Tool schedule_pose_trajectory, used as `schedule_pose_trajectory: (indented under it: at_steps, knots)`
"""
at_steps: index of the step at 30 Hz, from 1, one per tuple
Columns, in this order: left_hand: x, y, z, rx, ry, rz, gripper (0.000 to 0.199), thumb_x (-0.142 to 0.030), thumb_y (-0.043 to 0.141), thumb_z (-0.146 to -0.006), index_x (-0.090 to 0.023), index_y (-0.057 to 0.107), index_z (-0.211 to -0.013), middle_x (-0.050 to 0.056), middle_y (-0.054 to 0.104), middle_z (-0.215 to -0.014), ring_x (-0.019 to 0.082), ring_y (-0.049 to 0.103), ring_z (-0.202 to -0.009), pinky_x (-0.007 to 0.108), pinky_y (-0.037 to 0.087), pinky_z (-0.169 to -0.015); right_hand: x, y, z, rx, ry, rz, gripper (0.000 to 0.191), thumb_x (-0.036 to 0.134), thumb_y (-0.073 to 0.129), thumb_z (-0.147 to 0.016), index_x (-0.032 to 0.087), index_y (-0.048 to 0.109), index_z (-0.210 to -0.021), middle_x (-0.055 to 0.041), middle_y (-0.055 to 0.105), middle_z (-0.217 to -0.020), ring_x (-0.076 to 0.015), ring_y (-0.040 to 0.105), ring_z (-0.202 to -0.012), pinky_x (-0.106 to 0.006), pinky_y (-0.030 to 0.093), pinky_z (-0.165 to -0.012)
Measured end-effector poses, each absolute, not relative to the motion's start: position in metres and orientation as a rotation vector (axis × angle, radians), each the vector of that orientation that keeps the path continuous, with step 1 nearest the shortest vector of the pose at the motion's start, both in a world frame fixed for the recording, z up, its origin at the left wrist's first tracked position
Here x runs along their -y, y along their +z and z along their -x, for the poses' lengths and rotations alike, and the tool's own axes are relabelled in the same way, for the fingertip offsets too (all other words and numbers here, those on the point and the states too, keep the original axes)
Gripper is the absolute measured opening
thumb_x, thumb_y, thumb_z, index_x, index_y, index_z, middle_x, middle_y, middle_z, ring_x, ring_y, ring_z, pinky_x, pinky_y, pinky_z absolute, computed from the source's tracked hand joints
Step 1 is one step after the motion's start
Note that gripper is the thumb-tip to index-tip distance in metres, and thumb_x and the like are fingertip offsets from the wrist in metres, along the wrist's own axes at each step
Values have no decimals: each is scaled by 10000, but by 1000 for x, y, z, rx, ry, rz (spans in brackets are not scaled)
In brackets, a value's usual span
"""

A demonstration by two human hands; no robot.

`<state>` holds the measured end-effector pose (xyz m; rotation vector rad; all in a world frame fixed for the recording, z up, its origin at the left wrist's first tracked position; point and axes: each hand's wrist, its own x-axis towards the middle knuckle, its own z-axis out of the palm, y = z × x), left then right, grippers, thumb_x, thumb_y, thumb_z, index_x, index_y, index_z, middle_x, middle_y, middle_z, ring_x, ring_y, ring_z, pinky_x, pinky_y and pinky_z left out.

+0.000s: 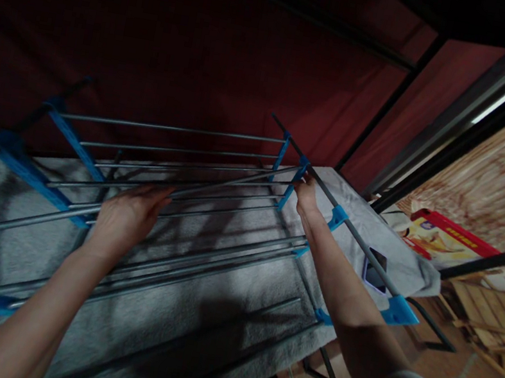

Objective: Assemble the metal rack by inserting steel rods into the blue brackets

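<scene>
A rack of grey metal tubes and blue plastic brackets lies on its side on a grey cloth [185, 294]. My left hand [131, 213] is closed around a loose-looking metal tube [234, 181], which slants across the rack. The tube's left end sticks out past my hand, and its far end meets a blue bracket [288, 190] on the right. At that bracket, the fingers of my right hand [307, 193] are pinched around it, close to the tube's tip. Whether the tip sits inside the bracket I cannot tell. A long side pole [356, 236] runs above my right forearm.
Several more tubes run low across the rack, near another blue bracket [399, 311] at the right. A phone [375, 272] lies on the cloth beyond the pole. Black frame bars, a red-and-yellow box [453, 242] and a wooden slatted piece [487, 312] stand to the right.
</scene>
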<state>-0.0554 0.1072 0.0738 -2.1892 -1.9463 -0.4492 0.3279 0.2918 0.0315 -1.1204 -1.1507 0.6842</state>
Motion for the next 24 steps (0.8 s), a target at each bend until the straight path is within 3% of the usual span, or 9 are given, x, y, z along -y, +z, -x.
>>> schedule_pose_trajectory:
  at_steps: [10,18,24]
  knots:
    - [-120,86,64,1944,-311,2241,561,-413,245,-1046,-234,574,-1464,124,698,-1334,313,705,-1112,410,557,-879,-287,36,-324,1073,713,1193,629,158,487,-609,229,568,-1229,-70,690,-1176,-176,628,-949,-314,536,-887]
    - [-119,76,64,1995,-377,2304,548,-386,274,-1039,-207,577,-1459,127,660,-1426,322,656,-1252,441,532,-1011,-288,33,-325,1135,692,1213,599,181,489,-632,224,576,-1222,-78,682,-1164,-183,611,-960,-320,532,-889]
    - [-121,83,64,1974,-333,2210,557,-420,266,-1044,-234,575,-1468,147,691,-1358,337,691,-1165,465,556,-950,-288,30,-323,1110,711,1186,671,161,464,-598,229,537,-1261,-78,666,-1189,-175,614,-932,-313,541,-865]
